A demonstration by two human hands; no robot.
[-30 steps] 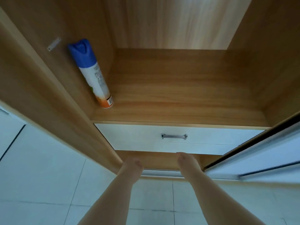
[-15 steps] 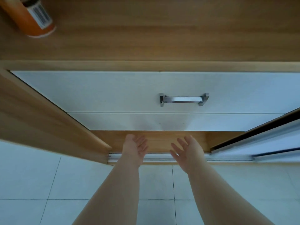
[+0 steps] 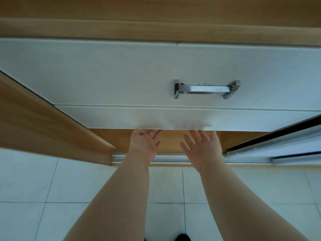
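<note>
Both hands are out, palms up, fingers straight and spread, gripping nothing. The left hand (image 3: 145,144) sits below and left of the chrome handle (image 3: 206,89), its fingertips reaching the bottom edge of the lower drawer front (image 3: 121,117). The right hand (image 3: 202,148) lies almost straight below the handle, fingertips at that same edge. We cannot quite tell whether any finger hooks beneath the panel, since the edge hides the tips. The lower drawer front is the handleless white panel directly below the handle, with two small screw holes, and it looks closed. We judge the step as finding purchase under that edge to draw it out. The next move calls for curling the fingers behind the lip, then an even two-handed pull toward us.
</note>
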